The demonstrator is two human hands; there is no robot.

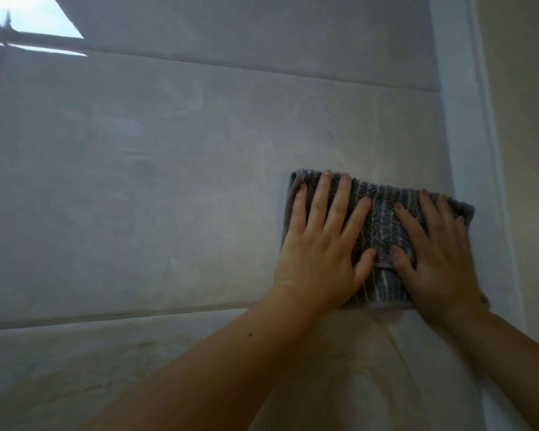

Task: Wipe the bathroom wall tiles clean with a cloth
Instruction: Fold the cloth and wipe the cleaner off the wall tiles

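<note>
Nearest the camera, both bare forearms reach up and forward from the bottom edge, converging on the wall. Left hand [319, 244] lies flat, fingers spread, palm pressing the left half of the cloth [378, 225]; right hand [439, 253] mirrors it on the right half, thumb tucked at the cloth's middle. Neither hand clenches or grips; both are splayed open and pinning the cloth, likely to spread pressure for a wide wiping stroke. Folded grey ribbed cloth sits flat against the wall tiles [168, 181], on the large middle tile near its lower right corner, just above the horizontal grout line [106, 321] and just beside the white vertical trim [461, 119]. Farther up-left, a bright window reflection [35, 17].
</note>
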